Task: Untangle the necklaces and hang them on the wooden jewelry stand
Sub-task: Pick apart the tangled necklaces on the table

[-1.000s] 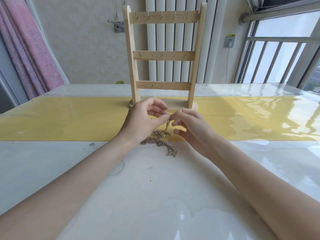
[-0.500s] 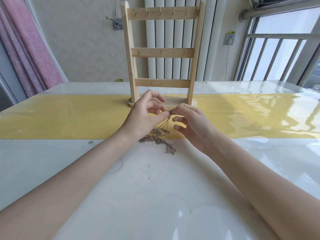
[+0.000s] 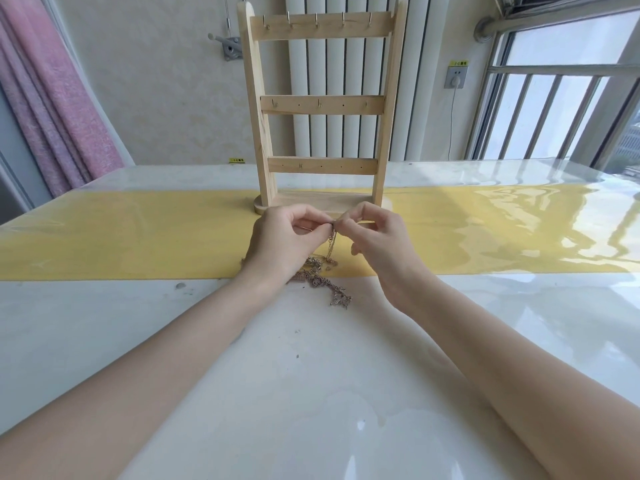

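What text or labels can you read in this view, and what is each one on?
Yellow sticker above the wall socket: dark characters, too small to read.
Yellow sticker low on the wall behind the table: characters too blurred to read.
Wooden jewelry stand, necklaces: no text visible.

Passage far of the hands is blocked by the tall pale wooden jewelry stand (image 3: 320,109); open glossy white tabletop (image 3: 104,323) is left on either side.
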Action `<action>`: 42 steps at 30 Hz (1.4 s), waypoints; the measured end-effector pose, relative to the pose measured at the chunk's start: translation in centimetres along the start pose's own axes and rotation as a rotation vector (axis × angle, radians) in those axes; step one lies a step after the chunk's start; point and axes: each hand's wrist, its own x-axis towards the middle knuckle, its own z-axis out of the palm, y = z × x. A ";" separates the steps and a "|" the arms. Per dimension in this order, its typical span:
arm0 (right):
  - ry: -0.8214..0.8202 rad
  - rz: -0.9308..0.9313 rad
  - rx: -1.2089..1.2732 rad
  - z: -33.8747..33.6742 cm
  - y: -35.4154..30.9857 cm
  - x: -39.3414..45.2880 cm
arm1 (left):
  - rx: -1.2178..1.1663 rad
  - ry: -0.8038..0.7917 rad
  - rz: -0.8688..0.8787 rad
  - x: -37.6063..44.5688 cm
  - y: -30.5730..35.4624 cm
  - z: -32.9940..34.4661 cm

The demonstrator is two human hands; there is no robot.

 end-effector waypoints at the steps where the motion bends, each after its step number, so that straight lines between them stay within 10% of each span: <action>1: 0.020 -0.005 -0.002 0.0 0.0 0.0 | 0.028 0.008 0.018 0.0 0.0 0.1; 12: -0.049 0.224 0.275 0.0 0.1 0.3 | -0.360 -0.013 -0.335 0.1 0.9 0.5; 42: -0.263 0.271 0.390 -1.0 0.4 0.6 | -0.511 -0.191 -0.351 0.0 0.6 0.0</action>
